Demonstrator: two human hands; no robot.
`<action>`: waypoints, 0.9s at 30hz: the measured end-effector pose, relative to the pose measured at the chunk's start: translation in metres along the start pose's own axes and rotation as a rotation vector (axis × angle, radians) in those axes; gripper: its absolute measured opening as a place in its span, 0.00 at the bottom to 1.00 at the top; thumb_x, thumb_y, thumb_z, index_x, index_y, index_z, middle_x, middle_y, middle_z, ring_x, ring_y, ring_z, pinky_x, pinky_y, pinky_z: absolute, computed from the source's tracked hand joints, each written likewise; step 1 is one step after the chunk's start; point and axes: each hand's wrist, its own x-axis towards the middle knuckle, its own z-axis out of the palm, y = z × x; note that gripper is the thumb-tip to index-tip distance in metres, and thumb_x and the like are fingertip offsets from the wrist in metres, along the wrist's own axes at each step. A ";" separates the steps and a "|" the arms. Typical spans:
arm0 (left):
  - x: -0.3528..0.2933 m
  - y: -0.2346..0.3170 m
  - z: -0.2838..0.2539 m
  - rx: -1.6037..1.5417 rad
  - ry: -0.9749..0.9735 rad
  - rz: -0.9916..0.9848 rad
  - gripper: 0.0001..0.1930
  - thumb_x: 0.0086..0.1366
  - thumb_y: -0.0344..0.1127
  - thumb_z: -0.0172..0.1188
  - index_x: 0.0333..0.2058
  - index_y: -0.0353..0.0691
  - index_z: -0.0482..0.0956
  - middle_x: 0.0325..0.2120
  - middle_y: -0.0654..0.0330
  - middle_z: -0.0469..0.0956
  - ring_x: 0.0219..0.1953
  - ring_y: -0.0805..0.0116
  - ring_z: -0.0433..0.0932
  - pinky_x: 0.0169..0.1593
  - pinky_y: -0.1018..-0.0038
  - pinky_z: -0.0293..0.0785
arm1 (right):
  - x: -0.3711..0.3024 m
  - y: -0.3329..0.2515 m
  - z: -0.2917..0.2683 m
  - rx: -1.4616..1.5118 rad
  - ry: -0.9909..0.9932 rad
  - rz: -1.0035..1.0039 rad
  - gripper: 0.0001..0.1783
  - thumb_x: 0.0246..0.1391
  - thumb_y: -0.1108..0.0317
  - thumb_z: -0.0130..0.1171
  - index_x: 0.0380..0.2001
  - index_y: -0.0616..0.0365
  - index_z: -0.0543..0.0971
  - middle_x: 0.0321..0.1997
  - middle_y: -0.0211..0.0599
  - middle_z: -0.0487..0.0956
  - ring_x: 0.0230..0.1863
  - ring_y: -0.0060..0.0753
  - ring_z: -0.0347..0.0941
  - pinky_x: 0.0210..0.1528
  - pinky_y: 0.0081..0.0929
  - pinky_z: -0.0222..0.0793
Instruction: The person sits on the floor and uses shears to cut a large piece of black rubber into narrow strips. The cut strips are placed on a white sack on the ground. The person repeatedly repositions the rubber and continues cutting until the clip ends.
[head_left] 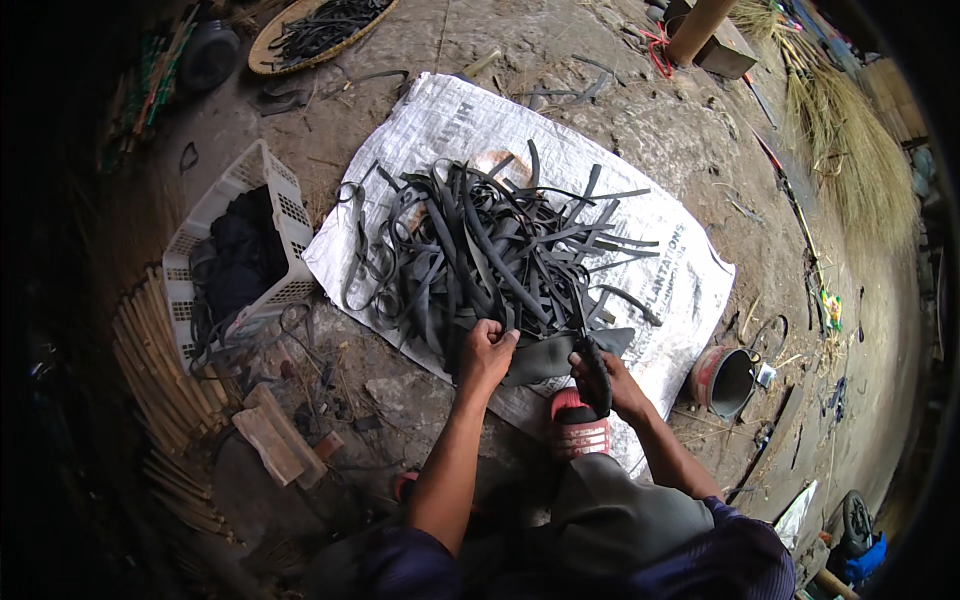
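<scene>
A heap of dark grey and black rubber strips (470,230) lies on a white woven sack (680,310) in front of me. My left hand (487,353) is closed at the heap's near edge, pinching the left part of a wide dark rubber piece (545,357). My right hand (618,385) wraps round the thick black handle of a cutting tool (593,375). Its narrow dark end points away from me into the strips; whether it has one blade or two cannot be made out. The wide piece stretches between both hands, above my red sandal (578,437).
To the left stands a white plastic crate (285,215) holding dark material, beside bamboo pieces (150,350) and wood blocks (270,440). A round woven tray (262,55) of strips sits far left. At right are a reddish bucket (708,380) and dry brush bundles (850,150).
</scene>
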 end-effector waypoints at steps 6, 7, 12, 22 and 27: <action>-0.009 0.016 -0.022 -0.404 -0.202 -0.129 0.13 0.67 0.44 0.71 0.40 0.43 0.79 0.28 0.72 0.78 0.27 0.84 0.73 0.31 0.81 0.70 | 0.005 0.001 0.006 -0.025 -0.050 -0.007 0.19 0.67 0.48 0.64 0.31 0.50 0.75 0.23 0.17 0.68 0.24 0.11 0.63 0.24 0.18 0.59; -0.011 0.016 -0.022 -0.433 -0.205 -0.122 0.13 0.67 0.44 0.70 0.40 0.43 0.80 0.28 0.71 0.79 0.27 0.84 0.73 0.32 0.82 0.71 | 0.006 0.001 0.007 -0.042 -0.049 -0.003 0.20 0.67 0.48 0.64 0.31 0.50 0.75 0.23 0.17 0.68 0.24 0.11 0.63 0.24 0.18 0.59; -0.018 0.017 -0.021 -0.470 -0.329 -0.125 0.09 0.68 0.40 0.69 0.40 0.44 0.80 0.28 0.70 0.80 0.26 0.82 0.75 0.33 0.81 0.71 | 0.006 0.005 0.007 -0.062 -0.058 -0.001 0.21 0.67 0.46 0.64 0.31 0.51 0.75 0.23 0.17 0.69 0.24 0.11 0.64 0.24 0.18 0.59; -0.028 0.114 -0.137 -0.990 -0.163 0.461 0.11 0.70 0.30 0.64 0.49 0.35 0.79 0.36 0.57 0.82 0.32 0.69 0.81 0.42 0.69 0.80 | -0.001 0.006 0.006 -0.097 -0.135 -0.049 0.22 0.66 0.45 0.64 0.33 0.52 0.75 0.24 0.17 0.69 0.25 0.11 0.65 0.26 0.18 0.61; -0.028 0.102 -0.114 -0.890 -0.174 0.211 0.19 0.70 0.28 0.64 0.58 0.36 0.74 0.36 0.61 0.81 0.30 0.70 0.81 0.39 0.70 0.81 | -0.006 -0.004 0.019 -0.270 -0.266 -0.078 0.33 0.64 0.36 0.62 0.44 0.61 0.78 0.28 0.24 0.72 0.30 0.17 0.70 0.31 0.22 0.70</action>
